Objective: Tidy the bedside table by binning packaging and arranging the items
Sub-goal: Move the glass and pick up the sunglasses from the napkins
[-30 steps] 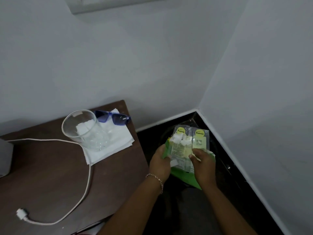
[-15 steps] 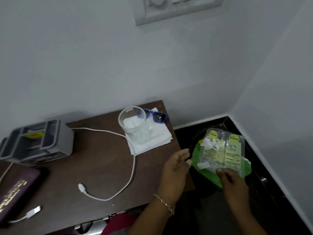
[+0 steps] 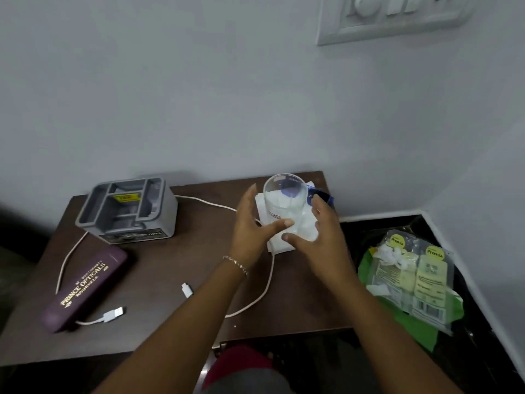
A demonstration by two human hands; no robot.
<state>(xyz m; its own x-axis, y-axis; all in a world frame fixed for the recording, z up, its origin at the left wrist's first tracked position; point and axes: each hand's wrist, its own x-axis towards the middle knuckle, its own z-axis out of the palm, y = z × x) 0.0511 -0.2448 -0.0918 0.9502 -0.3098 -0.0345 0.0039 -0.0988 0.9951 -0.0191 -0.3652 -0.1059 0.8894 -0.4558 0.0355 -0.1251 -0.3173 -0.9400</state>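
Now your left grip (image 3: 252, 223) and right grip (image 3: 321, 231), fingers apart, flank the glass (image 3: 285, 200) standing on white tissue (image 3: 277, 246) at the tabletop's (image 3: 159, 268) back corner. Packaging (image 3: 409, 277) lies rightward, off the tabletop.

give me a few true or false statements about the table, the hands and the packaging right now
The glass stands on white napkins. True.
The left hand holds the packaging. False: it lies on the green bag, with no hand on it.
The blue sunglasses lie nearer the person than the glass. False: they lie behind it, toward the wall.
The purple spectacle case lies closed on the table. True.
The right hand is open beside the glass. True.
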